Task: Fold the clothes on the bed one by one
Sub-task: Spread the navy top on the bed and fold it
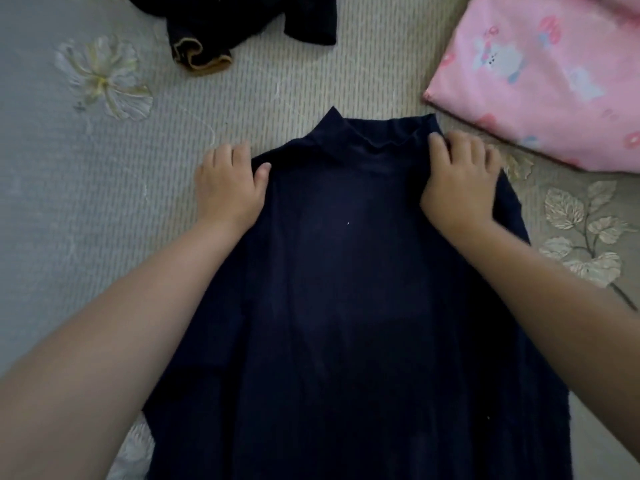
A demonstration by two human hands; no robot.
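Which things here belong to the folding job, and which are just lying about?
Part of the job:
- dark navy high-necked top, spread flat on the bed
- left hand and right hand, each gripping a shoulder of it
- crumpled black garment with yellow-trimmed cuff, waiting at the far edge

Just lying about:
- pink cartoon-print pillow
- grey-beige flower-embroidered bedspread

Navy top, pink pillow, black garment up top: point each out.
navy top (346, 271): head view, middle of its body.
pink pillow (540, 74): head view, middle of its printed cover.
black garment (242, 19): head view, its crumpled middle.
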